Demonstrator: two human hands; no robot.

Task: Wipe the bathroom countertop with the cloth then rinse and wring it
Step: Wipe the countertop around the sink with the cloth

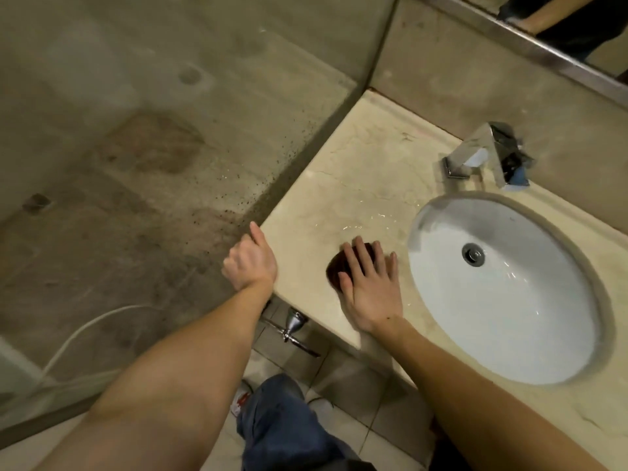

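- Right hand [368,290]: just left of the sink [424,232], palm down, fingers [363,258] straight and slightly spread, released rather than clenched, pressed flat on the cloth [336,266].
- Cloth: dark, reddish-brown, bunched small, on the countertop [356,171] left of the sink, near the front edge; mostly covered by the right hand, only its left part showing.
- Left hand [249,261]: farther left of the sink, at the countertop's front-left corner; thumb straight along the edge, other fingers curled; clasping the edge or merely resting against it, cannot tell.
- Water [356,227]: thin glinting streaks on the stone, left of the sink, just beyond the right fingertips.
- Sink: white oval basin set under the stone, drain [473,254] at its middle.
- Faucet [486,154]: angular chrome, behind the sink, spout toward the basin; small blue object [520,178] at its base, too indistinct to identify.
- Glass partition [170,130]: far left of the sink, meeting the countertop's left side, speckled with dark spots near the bottom.
- Chrome valve [292,322]: below the countertop, left of the sink.
- White hose [85,331]: behind the glass, far left of the sink.
- Mirror [577,25]: above the wall behind the sink.
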